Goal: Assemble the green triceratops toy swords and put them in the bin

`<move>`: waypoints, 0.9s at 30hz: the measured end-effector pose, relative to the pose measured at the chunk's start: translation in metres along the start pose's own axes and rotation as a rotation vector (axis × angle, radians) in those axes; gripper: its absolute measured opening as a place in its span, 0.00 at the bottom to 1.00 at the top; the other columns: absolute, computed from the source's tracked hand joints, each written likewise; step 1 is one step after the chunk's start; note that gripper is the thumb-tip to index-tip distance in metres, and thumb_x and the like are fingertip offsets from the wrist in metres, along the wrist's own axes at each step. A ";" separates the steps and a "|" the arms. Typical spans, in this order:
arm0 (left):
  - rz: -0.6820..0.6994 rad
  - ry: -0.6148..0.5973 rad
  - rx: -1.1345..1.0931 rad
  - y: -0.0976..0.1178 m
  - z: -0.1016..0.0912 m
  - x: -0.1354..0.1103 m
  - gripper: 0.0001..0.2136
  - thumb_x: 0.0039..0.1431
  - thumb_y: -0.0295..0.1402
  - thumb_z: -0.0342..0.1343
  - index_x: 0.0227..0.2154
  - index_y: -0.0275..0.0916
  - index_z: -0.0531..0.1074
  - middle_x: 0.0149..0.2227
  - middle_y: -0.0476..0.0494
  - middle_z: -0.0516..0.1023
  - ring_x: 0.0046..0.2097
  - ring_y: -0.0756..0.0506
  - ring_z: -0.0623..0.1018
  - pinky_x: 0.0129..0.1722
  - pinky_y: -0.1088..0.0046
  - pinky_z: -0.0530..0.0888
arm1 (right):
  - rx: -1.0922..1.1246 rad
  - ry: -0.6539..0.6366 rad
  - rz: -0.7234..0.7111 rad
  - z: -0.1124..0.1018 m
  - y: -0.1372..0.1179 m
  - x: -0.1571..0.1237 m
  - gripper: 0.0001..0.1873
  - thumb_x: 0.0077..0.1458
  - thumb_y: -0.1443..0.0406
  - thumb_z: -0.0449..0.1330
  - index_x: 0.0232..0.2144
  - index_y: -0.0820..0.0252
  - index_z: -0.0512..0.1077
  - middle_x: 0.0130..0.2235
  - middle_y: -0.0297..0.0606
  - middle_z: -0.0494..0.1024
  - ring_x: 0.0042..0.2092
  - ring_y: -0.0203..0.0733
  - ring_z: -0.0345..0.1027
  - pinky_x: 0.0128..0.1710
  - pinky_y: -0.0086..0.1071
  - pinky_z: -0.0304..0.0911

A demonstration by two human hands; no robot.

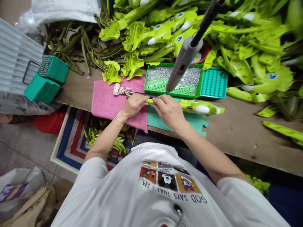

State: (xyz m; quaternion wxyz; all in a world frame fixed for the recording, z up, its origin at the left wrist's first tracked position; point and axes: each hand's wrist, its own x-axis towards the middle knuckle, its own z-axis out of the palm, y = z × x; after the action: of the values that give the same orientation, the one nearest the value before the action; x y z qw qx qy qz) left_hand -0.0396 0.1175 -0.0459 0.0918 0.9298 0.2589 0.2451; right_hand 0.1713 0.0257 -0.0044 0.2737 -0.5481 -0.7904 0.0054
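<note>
A long lime-green plastic toy figure point(201, 107), with a blue eye and white patches, lies lengthwise over the pink towel and the green foam mat point(163, 119). My left hand point(133, 105) pinches its narrow left end. Beside it, my right hand point(169, 110) has fingers closed on the same toy, near its middle. Just beyond my left hand, a tool with a whitish wrapped end point(120, 90) rests on the pink towel point(106, 97); its dark shaft is partly hidden. A grey electric screwdriver point(181, 64) hangs upright above the screw tray.
Small silvery screws fill much of a green tray point(172, 94); a teal tray point(214, 83) adjoins it. Lime-green toy parts point(163, 31) pile up behind. Olive strips point(87, 47) and teal boxes point(42, 88) are at left. Below the table edge stands a striped bin point(73, 135) of parts.
</note>
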 end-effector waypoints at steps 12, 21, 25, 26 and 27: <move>-0.032 -0.100 -0.006 0.024 -0.020 -0.029 0.16 0.68 0.45 0.54 0.48 0.40 0.77 0.45 0.37 0.84 0.47 0.41 0.82 0.54 0.55 0.72 | 0.202 0.020 -0.017 0.030 -0.032 -0.047 0.14 0.67 0.71 0.51 0.46 0.60 0.76 0.43 0.46 0.78 0.43 0.43 0.69 0.44 0.38 0.65; -0.096 -0.203 -0.029 0.111 0.007 0.007 0.29 0.66 0.43 0.54 0.65 0.33 0.61 0.59 0.28 0.74 0.62 0.34 0.71 0.65 0.48 0.58 | 0.036 0.368 0.727 -0.053 0.068 -0.102 0.16 0.66 0.57 0.52 0.47 0.60 0.72 0.36 0.44 0.80 0.38 0.48 0.75 0.44 0.45 0.69; -0.072 -0.308 -0.069 0.129 0.031 0.026 0.30 0.67 0.39 0.53 0.67 0.29 0.56 0.58 0.27 0.74 0.58 0.34 0.73 0.60 0.52 0.63 | 0.035 0.218 0.897 -0.043 0.092 -0.116 0.18 0.66 0.52 0.50 0.36 0.57 0.71 0.27 0.39 0.76 0.30 0.46 0.71 0.36 0.39 0.64; -0.072 -0.323 -0.060 0.131 0.036 0.027 0.31 0.67 0.39 0.54 0.67 0.29 0.56 0.57 0.26 0.74 0.56 0.34 0.73 0.58 0.53 0.65 | 0.032 0.203 0.913 -0.039 0.093 -0.117 0.19 0.66 0.51 0.48 0.34 0.57 0.70 0.27 0.40 0.76 0.30 0.46 0.70 0.35 0.38 0.63; -0.073 -0.330 -0.043 0.132 0.039 0.028 0.31 0.67 0.40 0.55 0.67 0.28 0.56 0.56 0.26 0.75 0.55 0.34 0.74 0.55 0.55 0.66 | 0.027 0.205 0.917 -0.035 0.092 -0.117 0.20 0.67 0.50 0.48 0.33 0.56 0.68 0.28 0.40 0.76 0.30 0.46 0.70 0.34 0.38 0.62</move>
State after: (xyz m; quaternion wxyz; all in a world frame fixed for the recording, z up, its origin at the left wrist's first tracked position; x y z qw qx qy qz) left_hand 0.0589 0.0189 -0.0292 0.1618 0.9451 0.2688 0.0913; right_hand 0.2951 -0.0497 -0.0536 0.3266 -0.8349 -0.4353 0.0820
